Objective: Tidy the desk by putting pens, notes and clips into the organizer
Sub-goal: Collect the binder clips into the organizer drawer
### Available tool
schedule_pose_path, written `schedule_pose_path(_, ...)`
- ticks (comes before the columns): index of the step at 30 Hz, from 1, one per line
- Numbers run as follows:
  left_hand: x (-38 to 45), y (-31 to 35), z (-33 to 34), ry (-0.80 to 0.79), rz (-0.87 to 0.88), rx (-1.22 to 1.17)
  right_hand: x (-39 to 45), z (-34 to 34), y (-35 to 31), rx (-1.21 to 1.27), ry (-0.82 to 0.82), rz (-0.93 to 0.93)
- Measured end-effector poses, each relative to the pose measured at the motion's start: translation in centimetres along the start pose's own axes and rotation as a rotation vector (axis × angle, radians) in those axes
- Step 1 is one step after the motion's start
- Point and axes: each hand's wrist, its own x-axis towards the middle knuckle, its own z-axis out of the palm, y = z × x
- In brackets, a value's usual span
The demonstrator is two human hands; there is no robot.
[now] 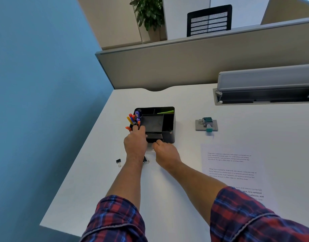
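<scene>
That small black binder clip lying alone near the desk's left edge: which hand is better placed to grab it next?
Probably the left hand: the small black binder clip lies just left of that forearm, while the right hand would have to cross over.

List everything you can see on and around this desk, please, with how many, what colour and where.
organizer: one, black, on the white desk near its left edge
pens: a bunch, orange, yellow, blue and purple, standing in the organizer's left compartment
green sheet: one, in the organizer's back compartment
binder clips: two, black; one on the desk left of the left forearm, one partly hidden beside the left wrist
grey pad with a teal item: one, right of the organizer
printed sheets: white, count unclear, on the desk at right
office chair: one, black, behind the partition
plant: one, green, in the background
left hand: at the pens, fingers curled
right hand: at the organizer's front edge; grip unclear
</scene>
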Motion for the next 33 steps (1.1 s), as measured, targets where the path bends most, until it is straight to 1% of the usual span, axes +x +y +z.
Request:
schedule_pose_path(7, 0.5, 0.0, -0.1, -0.010, 0.004, 0.012, -0.3, -0.5, 0.0, 0.000, -0.022, -0.024)
schedule_pose_path(12, 0.7, 0.0, -0.3, -0.006, 0.014, -0.003, -0.9, -0.6, -0.1, -0.029, -0.054, -0.090)
schedule_pose_path(16, 0.6, 0.0, -0.4, -0.006, 0.014, -0.007, -1.2, -0.4, -0.4, -0.013, -0.045, -0.122)
schedule_pose_path(22, 0.4, 0.0, -0.5, -0.007, 0.009, -0.022, -0.7, -0.8, -0.2, -0.019, -0.065, -0.118)
schedule_pose_path(27, 0.3, -0.1, -0.4, 0.001, 0.011, -0.040, -1.0, -0.8, 0.3, -0.033, -0.119, -0.177)
schedule_pose_path(33, -0.1, -0.2, -0.7, -0.003, 0.011, -0.037, -1.4, -0.3, 0.2, 0.000, -0.132, -0.179)
